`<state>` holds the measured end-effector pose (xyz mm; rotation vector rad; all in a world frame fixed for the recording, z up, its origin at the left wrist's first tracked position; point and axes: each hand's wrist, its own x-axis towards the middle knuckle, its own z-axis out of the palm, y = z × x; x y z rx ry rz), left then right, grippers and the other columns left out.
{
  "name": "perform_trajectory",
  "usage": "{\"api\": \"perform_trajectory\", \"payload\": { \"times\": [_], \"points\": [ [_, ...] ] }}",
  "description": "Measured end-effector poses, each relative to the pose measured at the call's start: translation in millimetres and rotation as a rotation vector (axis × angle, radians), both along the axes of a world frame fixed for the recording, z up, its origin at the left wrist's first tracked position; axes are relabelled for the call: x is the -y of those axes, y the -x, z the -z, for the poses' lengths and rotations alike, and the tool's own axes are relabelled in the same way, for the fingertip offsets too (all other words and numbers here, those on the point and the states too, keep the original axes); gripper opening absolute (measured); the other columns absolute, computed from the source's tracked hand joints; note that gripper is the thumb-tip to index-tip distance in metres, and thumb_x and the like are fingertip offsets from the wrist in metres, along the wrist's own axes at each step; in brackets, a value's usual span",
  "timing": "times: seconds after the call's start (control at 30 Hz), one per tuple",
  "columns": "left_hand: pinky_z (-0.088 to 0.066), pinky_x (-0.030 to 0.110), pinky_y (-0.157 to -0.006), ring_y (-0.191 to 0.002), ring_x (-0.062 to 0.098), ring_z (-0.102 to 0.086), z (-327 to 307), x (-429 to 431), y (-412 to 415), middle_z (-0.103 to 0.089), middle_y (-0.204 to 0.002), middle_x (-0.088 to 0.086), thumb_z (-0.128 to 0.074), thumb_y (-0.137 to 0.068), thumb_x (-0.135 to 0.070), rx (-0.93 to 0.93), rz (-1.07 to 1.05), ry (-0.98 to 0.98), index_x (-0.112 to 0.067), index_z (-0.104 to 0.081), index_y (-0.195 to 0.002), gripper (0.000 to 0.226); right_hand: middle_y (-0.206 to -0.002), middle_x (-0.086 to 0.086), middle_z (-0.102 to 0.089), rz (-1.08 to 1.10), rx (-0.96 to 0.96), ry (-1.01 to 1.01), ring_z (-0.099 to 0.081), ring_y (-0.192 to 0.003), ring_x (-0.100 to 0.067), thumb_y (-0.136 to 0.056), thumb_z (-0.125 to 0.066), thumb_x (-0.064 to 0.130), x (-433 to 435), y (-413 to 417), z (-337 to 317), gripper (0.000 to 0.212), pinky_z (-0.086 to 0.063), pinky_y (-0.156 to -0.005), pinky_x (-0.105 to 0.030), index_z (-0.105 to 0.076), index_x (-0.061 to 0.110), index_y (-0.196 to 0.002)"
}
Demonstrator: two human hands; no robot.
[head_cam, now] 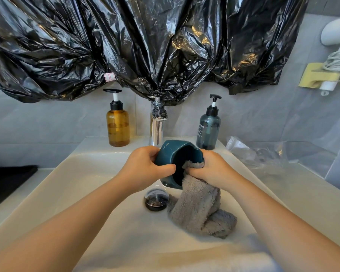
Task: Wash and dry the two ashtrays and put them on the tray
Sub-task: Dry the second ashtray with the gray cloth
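Just in front of the tap (156, 124), raised above the sink (82, 185): a teal ashtray (170, 154), tipped on its side, hollow facing right and a little downward. No real long axis, being roundish with flattened sides. More useful is the line through the open mouth, running left to right across the front of the tap.

On the left side of the ashtray, the left hand (145, 163), curled round the outer wall and rim, thumb over the near edge, holding it off the sink. On the right side, directly at the mouth, the right hand (210, 167), bunched round a grey cloth (196, 205) and pressing a wad of it into the hollow. Remainder of the cloth trailing down, in front and slightly right of the tap, heaped on the sink floor. Straight in front of the tap, lower down, the drain plug (156, 199).

Probably wiping or drying the inside. For the next stroke, likely enough to twist the right wrist or push leftward into the mouth, braced by the left hand's grip. Right hand nearer the hollow, left hand better placed for turning the wall round.

Left of the tap, an amber pump bottle (118, 126); right of the tap, a blue-grey pump bottle (208, 130). Above the tap, crumpled black plastic sheeting (145, 46). Far left of the tap, a flat black thing (8, 183) at the frame edge, perhaps the tray, cannot tell. No second ashtray in view.
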<state>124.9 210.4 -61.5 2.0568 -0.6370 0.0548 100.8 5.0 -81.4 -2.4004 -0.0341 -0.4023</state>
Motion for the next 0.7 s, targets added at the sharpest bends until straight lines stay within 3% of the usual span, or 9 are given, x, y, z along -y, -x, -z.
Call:
{"api": "perform_trajectory", "payload": {
  "times": [0.07, 0.17, 0.23, 0.37, 0.47, 0.7],
  "points": [
    [-0.060, 0.035, -0.070, -0.079, 0.018, -0.069, -3, 0, 0, -0.073, -0.085, 0.003, -0.075, -0.072, -0.029, 0.006, 0.017, -0.031, -0.018, -0.067, -0.093, 0.024, -0.092, 0.001, -0.070, 0.056, 0.049, 0.048, -0.063, -0.085, -0.011, -0.079, -0.073, 0.023, -2, 2, 0, 0.022, -0.050, -0.070, -0.023, -0.067, 0.016, -0.099],
    [-0.055, 0.032, -0.062, -0.071, 0.017, -0.065, -8, -2, -1, -0.070, -0.077, 0.005, -0.074, -0.072, -0.030, 0.018, 0.041, -0.102, -0.017, -0.069, -0.086, 0.020, -0.091, -0.001, -0.069, 0.105, 0.154, 0.180, -0.062, -0.083, -0.018, -0.080, -0.069, 0.026, -6, 4, -5, 0.021, -0.053, -0.071, -0.034, -0.066, 0.016, -0.099],
    [-0.056, 0.036, -0.066, -0.076, 0.021, -0.067, -8, -5, -3, -0.072, -0.080, 0.006, -0.074, -0.073, -0.032, 0.008, 0.037, -0.092, -0.016, -0.070, -0.087, 0.022, -0.091, -0.001, -0.068, 0.093, 0.178, 0.219, -0.062, -0.083, -0.019, -0.082, -0.068, 0.027, -9, 5, -7, 0.020, -0.053, -0.071, -0.039, -0.065, 0.017, -0.099],
    [-0.057, 0.019, -0.069, -0.087, 0.008, -0.067, -2, -6, -3, -0.072, -0.094, -0.007, -0.075, -0.076, -0.040, -0.049, 0.005, 0.021, -0.021, -0.064, -0.104, 0.035, -0.089, -0.004, -0.068, 0.102, 0.150, 0.113, -0.062, -0.082, -0.020, -0.082, -0.067, 0.025, -11, 2, -2, 0.018, -0.053, -0.072, -0.041, -0.066, 0.013, -0.095],
    [-0.057, 0.025, -0.078, -0.094, 0.009, -0.064, 1, -2, -3, -0.068, -0.101, -0.007, -0.077, -0.071, -0.047, -0.080, -0.003, 0.053, -0.023, -0.060, -0.112, 0.050, -0.087, -0.005, -0.069, 0.141, 0.138, -0.029, -0.064, -0.082, -0.022, -0.083, -0.068, 0.021, -9, 0, 0, 0.015, -0.052, -0.072, -0.040, -0.068, 0.012, -0.094],
    [-0.059, 0.024, -0.068, -0.083, 0.011, -0.070, 2, 0, -3, -0.073, -0.091, -0.002, -0.078, -0.076, -0.033, -0.123, 0.012, 0.127, -0.019, -0.064, -0.104, 0.035, -0.091, -0.003, -0.069, 0.146, 0.129, -0.029, -0.063, -0.084, -0.019, -0.082, -0.070, 0.023, -9, -1, 2, 0.019, -0.053, -0.072, -0.036, -0.069, 0.013, -0.099]
  ]
}}
